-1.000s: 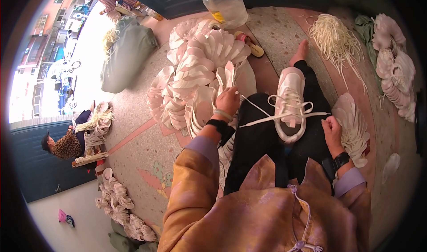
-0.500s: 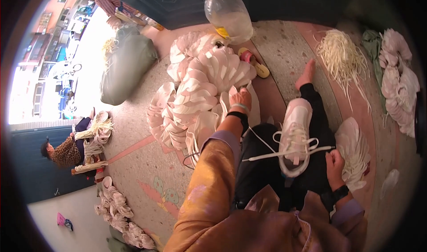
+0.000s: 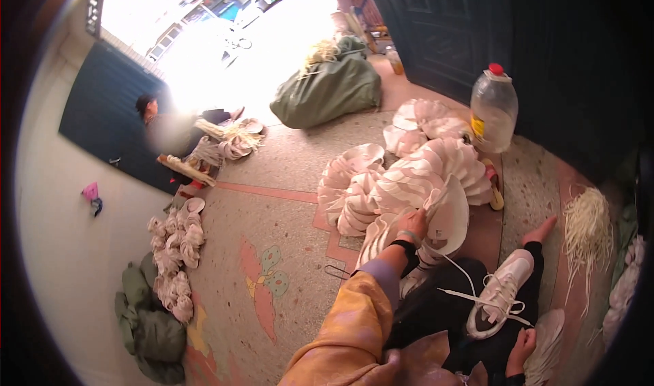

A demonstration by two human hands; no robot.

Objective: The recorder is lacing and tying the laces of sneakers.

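Beside the right grip (image 3: 522, 348), its closure unclear, lies the white sneaker (image 3: 505, 285); the left grip (image 3: 412, 224) pinches a pale upper (image 3: 451, 216).

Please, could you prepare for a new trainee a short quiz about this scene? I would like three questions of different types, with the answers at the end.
1. True or false: the white shoe lies with its sole facing up.

2. Choose one. The cap of the clear bottle is: A) blue, B) red, C) green.

3. Short answer: which is nearer to the heap of pale shoe pieces, the left hand or the right hand?

Key: 1. False, its laced side shows. 2. B. 3. The left.
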